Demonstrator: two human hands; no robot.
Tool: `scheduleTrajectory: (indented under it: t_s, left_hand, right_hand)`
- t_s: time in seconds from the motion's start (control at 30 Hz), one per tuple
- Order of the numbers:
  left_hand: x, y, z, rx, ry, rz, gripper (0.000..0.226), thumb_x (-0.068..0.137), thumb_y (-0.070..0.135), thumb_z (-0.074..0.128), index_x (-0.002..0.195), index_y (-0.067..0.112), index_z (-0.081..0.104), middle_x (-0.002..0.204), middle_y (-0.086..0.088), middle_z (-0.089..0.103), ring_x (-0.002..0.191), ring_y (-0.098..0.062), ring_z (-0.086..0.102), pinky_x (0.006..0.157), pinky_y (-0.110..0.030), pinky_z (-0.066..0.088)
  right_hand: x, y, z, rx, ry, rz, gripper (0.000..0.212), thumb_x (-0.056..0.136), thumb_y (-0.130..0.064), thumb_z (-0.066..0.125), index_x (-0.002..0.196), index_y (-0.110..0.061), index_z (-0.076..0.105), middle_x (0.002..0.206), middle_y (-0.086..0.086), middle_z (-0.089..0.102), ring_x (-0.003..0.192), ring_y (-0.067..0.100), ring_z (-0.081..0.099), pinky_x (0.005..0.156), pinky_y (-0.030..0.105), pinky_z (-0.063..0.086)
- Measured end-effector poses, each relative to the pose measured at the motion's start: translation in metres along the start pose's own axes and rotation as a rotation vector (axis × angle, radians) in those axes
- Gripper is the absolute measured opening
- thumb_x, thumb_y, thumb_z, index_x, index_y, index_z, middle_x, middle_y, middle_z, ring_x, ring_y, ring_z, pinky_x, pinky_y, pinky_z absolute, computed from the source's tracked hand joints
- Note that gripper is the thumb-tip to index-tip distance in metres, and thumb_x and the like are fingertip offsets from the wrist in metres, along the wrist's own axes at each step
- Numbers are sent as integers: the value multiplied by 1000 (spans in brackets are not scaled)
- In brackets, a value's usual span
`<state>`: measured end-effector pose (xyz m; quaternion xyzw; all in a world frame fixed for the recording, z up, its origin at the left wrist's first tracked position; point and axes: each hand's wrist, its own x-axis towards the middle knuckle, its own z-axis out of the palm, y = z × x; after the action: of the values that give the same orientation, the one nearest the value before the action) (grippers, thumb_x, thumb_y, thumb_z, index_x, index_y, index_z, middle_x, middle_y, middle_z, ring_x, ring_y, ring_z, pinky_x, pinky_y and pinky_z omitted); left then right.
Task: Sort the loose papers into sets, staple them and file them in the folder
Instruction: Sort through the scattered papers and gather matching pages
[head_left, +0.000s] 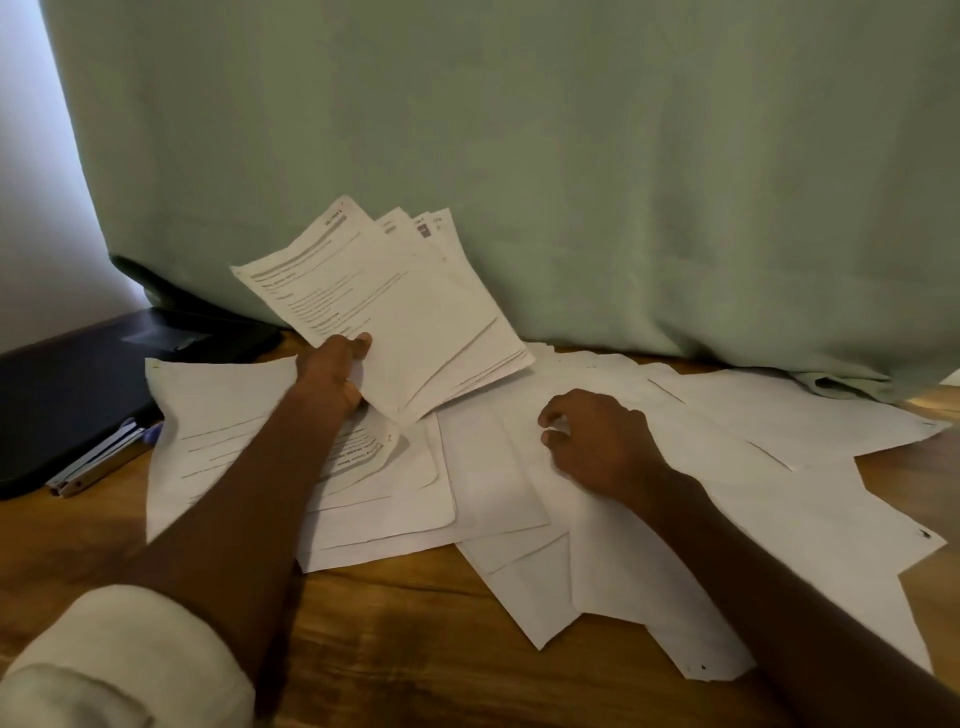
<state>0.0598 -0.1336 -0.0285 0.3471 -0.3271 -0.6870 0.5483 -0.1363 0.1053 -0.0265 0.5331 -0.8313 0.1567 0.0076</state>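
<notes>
A fanned set of printed sheets (395, 306) is held up above the back of the counter (405, 623), pinched at its near edge by the left hand (332, 371), thumb on the top page; its long axis runs from that grip up and away, top edges splayed toward the green curtain (571, 156). The right hand (597, 441), fingers loosely curled, rests on the loose papers (597, 519) spread over the counter's middle and right; whether it pinches a sheet cannot be told. A dark folder (67, 384) lies at the left edge, a stapler (98, 462) touching it. The one-edge grip looks risky: the uneven fan could slip and mix back into the unsorted spread, and overlapping sheets may lift together.
</notes>
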Motion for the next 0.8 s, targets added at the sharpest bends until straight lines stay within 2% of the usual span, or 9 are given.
scheduleTrajectory:
  t_s: [0.03, 0.1, 0.2, 0.27, 0.33, 0.4, 0.57, 0.7, 0.8]
  left_hand:
    - [1, 3, -3, 14, 11, -10, 49, 92, -6, 66, 134, 19, 65, 126, -5, 70, 109, -26, 66, 64, -41, 62]
    - [4, 6, -8, 11, 23, -57, 50, 89, -1, 70, 131, 26, 66, 119, -1, 72, 106, -25, 67, 57, -42, 61]
    - [3, 6, -5, -33, -1, -52, 46, 92, -3, 66, 132, 20, 65, 115, -1, 72, 103, -25, 67, 50, -34, 59]
    - [0, 5, 0, -30, -44, -24, 40, 96, -3, 62, 131, 15, 65, 109, -2, 71, 94, -22, 67, 51, -31, 60]
    - [-4, 6, 2, -16, -81, -2, 35, 99, -2, 60, 130, 13, 64, 104, 0, 70, 87, -19, 67, 62, -34, 63]
    - [-4, 7, 3, -21, -113, -11, 32, 100, -1, 60, 129, 13, 63, 106, -2, 70, 88, -20, 67, 62, -36, 60]
    - [-2, 9, 4, -51, -117, -40, 23, 99, -2, 61, 105, 20, 68, 102, -3, 72, 90, -24, 68, 81, -49, 56]
    - [-3, 9, 5, -40, -138, -12, 24, 100, -2, 59, 106, 21, 66, 101, -3, 70, 89, -23, 67, 80, -48, 56]
    - [-4, 10, 6, -11, -144, 12, 24, 101, -1, 59, 105, 23, 65, 101, -2, 69, 88, -23, 66, 71, -45, 56]
  right_hand:
    - [2, 3, -1, 2, 16, 20, 15, 100, -38, 58, 112, -33, 65, 125, -9, 65, 115, 17, 58, 101, 39, 40]
    - [2, 5, -1, 38, 48, 46, 25, 99, -53, 55, 104, -31, 64, 114, -9, 66, 111, 17, 59, 98, 41, 41]
    - [2, 0, 5, -56, 33, 27, 65, 90, -77, 47, 134, -30, 55, 138, -5, 54, 130, 22, 48, 105, 49, 36]
    - [5, -6, 9, -98, 27, 18, 75, 88, -79, 50, 143, -28, 48, 145, -2, 49, 135, 24, 43, 105, 52, 35]
    - [9, -10, 10, -64, 23, 38, 71, 89, -74, 54, 143, -28, 48, 143, 0, 50, 135, 25, 43, 106, 52, 34]
    - [10, -11, 11, -54, 19, 55, 64, 92, -69, 55, 140, -27, 51, 142, 2, 51, 135, 26, 43, 106, 51, 34]
    - [7, -14, 15, -144, -2, 50, 80, 86, -84, 43, 136, -23, 57, 146, 6, 44, 140, 29, 34, 107, 58, 33]
    - [9, -17, 15, -10, 27, 64, 65, 85, -77, 57, 127, -27, 59, 140, 3, 48, 137, 26, 37, 107, 55, 33]
    - [7, -18, 18, -19, 37, 50, 71, 87, -75, 55, 137, -25, 51, 145, 5, 46, 138, 28, 37, 106, 55, 34]
